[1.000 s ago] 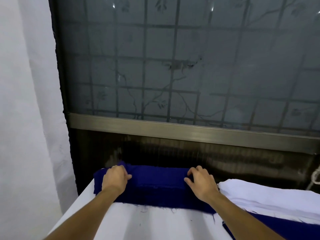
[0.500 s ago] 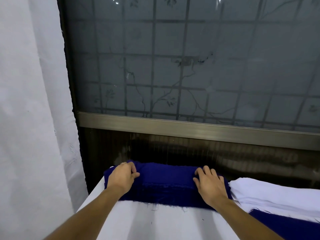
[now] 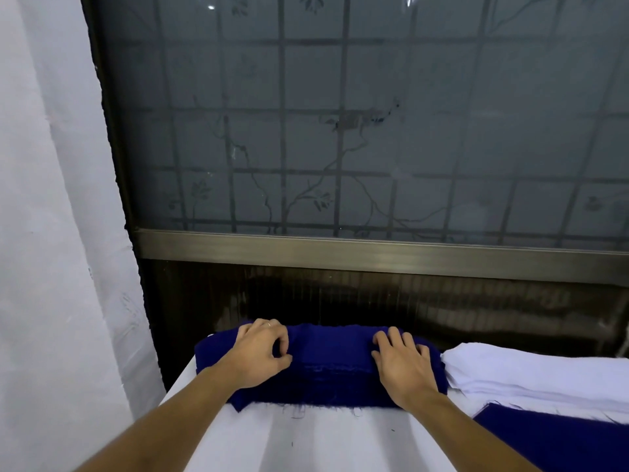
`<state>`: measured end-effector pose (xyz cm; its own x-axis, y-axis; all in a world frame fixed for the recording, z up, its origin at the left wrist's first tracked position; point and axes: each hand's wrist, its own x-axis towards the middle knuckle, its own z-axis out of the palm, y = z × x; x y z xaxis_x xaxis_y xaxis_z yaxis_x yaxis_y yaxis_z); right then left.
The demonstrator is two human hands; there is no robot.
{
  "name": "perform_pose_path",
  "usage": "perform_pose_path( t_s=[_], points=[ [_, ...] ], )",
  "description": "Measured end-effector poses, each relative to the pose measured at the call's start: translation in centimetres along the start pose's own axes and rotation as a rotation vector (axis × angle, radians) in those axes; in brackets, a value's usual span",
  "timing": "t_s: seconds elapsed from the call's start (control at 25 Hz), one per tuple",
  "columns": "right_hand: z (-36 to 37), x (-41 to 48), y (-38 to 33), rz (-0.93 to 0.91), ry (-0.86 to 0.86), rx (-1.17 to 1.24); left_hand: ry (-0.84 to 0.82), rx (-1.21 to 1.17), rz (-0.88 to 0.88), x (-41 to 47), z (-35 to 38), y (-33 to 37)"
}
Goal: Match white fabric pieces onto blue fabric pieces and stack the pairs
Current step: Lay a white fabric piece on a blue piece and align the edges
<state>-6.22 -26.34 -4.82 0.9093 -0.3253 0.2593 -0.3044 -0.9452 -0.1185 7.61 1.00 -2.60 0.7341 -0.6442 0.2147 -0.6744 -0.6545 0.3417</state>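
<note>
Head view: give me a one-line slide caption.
Left hand pinches, right hand presses the blue fabric stack; white fabric pile lies to its right.

L hand fingers curled, R hand flatter, both forearms stretched fwd.

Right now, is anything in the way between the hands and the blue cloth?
No, nothing visible. Both hands touch the blue fabric pile: the left hand pinches its top, the right hand lies flat on it. The white fabric pile sits just to its right.
</note>
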Motion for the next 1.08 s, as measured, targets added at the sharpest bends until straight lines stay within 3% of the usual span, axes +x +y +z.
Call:
perform_pose_path(
  t_s=[0.12,0.24,0.4,0.52,0.72,1.08],
  points=[
    [-0.4,-0.2,0.0,-0.01,-0.029,-0.002,-0.02,-0.12,-0.069,0.4,-0.6,1.8],
    [-1.5,-0.7,-0.7,-0.025,-0.043,0.008,0.027,-0.091,-0.069,0.3,-2.2,3.6],
    [-4.1,-2.3,-3.3,-0.208,0.194,0.161,0.047,0.016,0.139,-2.2,-3.9,7.0],
    [-5.8,-3.9,-5.2,-0.407,0.24,0.223,0.055,0.068,0.246,-5.2,-4.6,9.8],
    [-8.7,-7.1,-2.9,-0.243,0.158,0.275,0.149,-0.027,0.11,-8.5,-8.1,10.7],
    [-14.3,-15.6,5.9,-0.105,-0.121,0.481,0.041,-0.076,-0.019,-14.7,-10.3,11.7]
  ],
)
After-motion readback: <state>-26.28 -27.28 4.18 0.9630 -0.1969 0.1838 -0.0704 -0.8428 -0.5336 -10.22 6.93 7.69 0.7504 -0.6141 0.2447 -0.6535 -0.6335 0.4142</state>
